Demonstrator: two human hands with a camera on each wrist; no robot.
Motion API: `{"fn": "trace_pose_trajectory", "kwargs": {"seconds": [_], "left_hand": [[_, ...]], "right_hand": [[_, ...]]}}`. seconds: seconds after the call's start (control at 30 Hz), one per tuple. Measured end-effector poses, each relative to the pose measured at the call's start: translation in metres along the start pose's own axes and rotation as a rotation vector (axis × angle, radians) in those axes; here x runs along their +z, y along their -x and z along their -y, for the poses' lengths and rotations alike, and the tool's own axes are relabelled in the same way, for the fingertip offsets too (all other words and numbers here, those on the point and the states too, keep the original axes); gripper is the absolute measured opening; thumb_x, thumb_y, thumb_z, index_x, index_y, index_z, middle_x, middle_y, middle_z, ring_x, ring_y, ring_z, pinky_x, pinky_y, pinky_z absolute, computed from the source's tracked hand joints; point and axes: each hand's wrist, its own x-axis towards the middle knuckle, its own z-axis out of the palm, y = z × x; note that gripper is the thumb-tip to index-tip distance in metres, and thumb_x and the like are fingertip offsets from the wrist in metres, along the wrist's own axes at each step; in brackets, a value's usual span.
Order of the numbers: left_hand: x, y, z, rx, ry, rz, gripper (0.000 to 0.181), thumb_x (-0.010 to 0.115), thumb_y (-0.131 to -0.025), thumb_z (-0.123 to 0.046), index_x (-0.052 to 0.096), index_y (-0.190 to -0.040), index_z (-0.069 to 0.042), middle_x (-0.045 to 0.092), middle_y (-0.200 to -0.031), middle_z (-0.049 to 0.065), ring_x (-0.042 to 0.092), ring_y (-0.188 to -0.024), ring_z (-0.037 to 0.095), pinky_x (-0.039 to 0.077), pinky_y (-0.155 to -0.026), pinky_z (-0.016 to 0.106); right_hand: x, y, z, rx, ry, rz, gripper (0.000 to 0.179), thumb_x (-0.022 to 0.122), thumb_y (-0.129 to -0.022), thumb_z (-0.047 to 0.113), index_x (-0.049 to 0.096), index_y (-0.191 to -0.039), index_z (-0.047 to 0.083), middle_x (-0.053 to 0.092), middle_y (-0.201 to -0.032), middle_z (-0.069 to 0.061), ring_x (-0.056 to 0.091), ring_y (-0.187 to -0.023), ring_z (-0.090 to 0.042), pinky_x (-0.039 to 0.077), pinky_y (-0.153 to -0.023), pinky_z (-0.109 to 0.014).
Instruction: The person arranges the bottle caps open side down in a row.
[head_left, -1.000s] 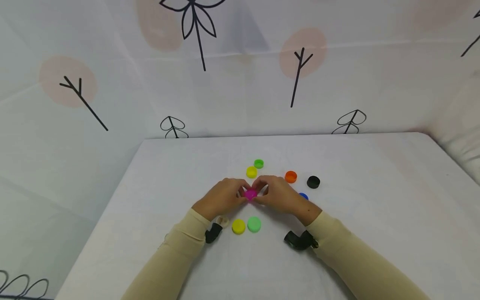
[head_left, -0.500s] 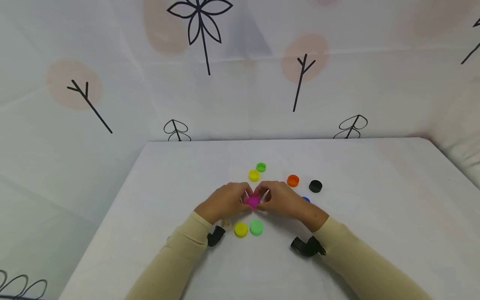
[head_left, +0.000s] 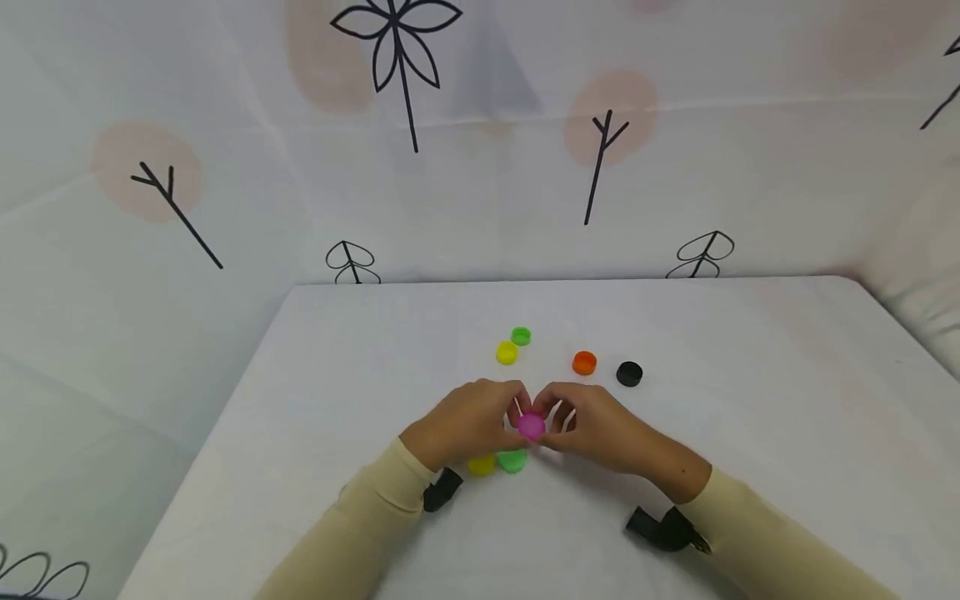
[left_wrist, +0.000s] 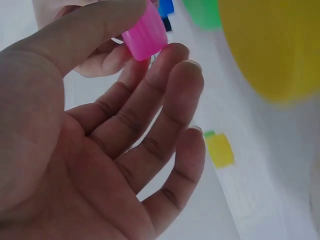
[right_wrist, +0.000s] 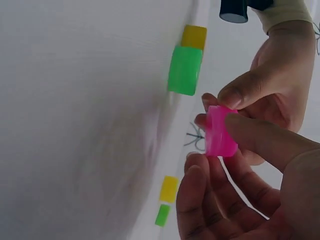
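Observation:
Between my two hands is a pink bottle cap (head_left: 532,427), held above the white table. My left hand (head_left: 476,423) pinches its left side with thumb and fingertips, while my right hand (head_left: 603,427) pinches the right side. Close up in the left wrist view, the pink cap (left_wrist: 145,37) is partly covered by the left thumb. From the right wrist, the same cap (right_wrist: 215,132) shows a ridged side with both thumbs on it. A yellow cap (head_left: 482,466) and a light green cap (head_left: 513,462) lie just below the left hand, partly hidden by it.
Farther back on the table (head_left: 750,400) lie a green cap (head_left: 521,336), another yellow cap (head_left: 507,353), an orange cap (head_left: 584,362) and a black cap (head_left: 629,373). A blue cap (left_wrist: 166,7) peeks out in the left wrist view. A patterned cloth (head_left: 487,192) hangs behind.
Both hands have shifted right and toward the person with the pink cap. The right arm now covers the blue cap in the head view, and the left covers a pale cap near its wrist.

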Motion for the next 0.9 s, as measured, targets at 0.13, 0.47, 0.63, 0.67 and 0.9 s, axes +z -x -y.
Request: {"fn": "trace_pose_trajectory", "kwargs": {"seconds": [0.13, 0.47, 0.63, 0.67, 0.9], "left_hand": [[0.008, 0.000, -0.006, 0.023, -0.108, -0.012, 0.027, 0.082, -0.083, -0.029, 0.066, -0.101, -0.018, 0.066, -0.086, -0.011, 0.055, -0.072, 0.004, 0.046, -0.067, 0.020], [0.025, -0.001, -0.014, 0.087, -0.349, -0.079, 0.027, 0.084, -0.079, -0.034, 0.068, -0.093, -0.018, 0.061, -0.080, -0.011, 0.051, -0.071, 0.004, 0.043, -0.068, 0.024], [0.031, -0.004, -0.014, 0.084, -0.373, -0.093, 0.027, 0.084, -0.079, -0.035, 0.069, -0.092, -0.018, 0.059, -0.081, -0.008, 0.050, -0.072, 0.006, 0.043, -0.066, 0.023], [0.032, -0.004, -0.014, 0.080, -0.373, -0.093, 0.026, 0.084, -0.079, -0.035, 0.069, -0.092, -0.018, 0.059, -0.080, -0.008, 0.049, -0.072, 0.006, 0.043, -0.066, 0.022], [0.035, -0.003, -0.013, 0.064, -0.361, -0.093, 0.026, 0.084, -0.079, -0.035, 0.069, -0.092, -0.018, 0.058, -0.081, -0.008, 0.049, -0.074, 0.007, 0.042, -0.065, 0.022]], "right_hand": [[0.000, 0.006, -0.001, 0.013, -0.005, 0.033, 0.025, 0.081, -0.082, 0.013, 0.066, -0.103, 0.011, 0.068, -0.088, 0.004, 0.063, -0.079, -0.009, 0.055, -0.067, -0.022], [0.001, 0.008, -0.003, 0.072, 0.010, 0.111, 0.026, 0.082, -0.082, 0.014, 0.067, -0.102, 0.010, 0.067, -0.087, 0.004, 0.061, -0.078, -0.010, 0.053, -0.067, -0.020], [0.001, 0.009, -0.007, 0.078, 0.034, 0.107, 0.025, 0.083, -0.081, 0.016, 0.066, -0.099, 0.013, 0.064, -0.084, 0.004, 0.058, -0.076, -0.010, 0.051, -0.066, -0.020], [0.001, 0.009, -0.007, 0.079, 0.035, 0.110, 0.025, 0.083, -0.081, 0.016, 0.065, -0.098, 0.013, 0.064, -0.083, 0.004, 0.058, -0.076, -0.010, 0.051, -0.066, -0.020], [0.003, 0.009, -0.010, 0.075, 0.046, 0.117, 0.026, 0.084, -0.081, 0.018, 0.065, -0.098, 0.014, 0.062, -0.082, 0.004, 0.057, -0.077, -0.011, 0.051, -0.066, -0.020]]}}
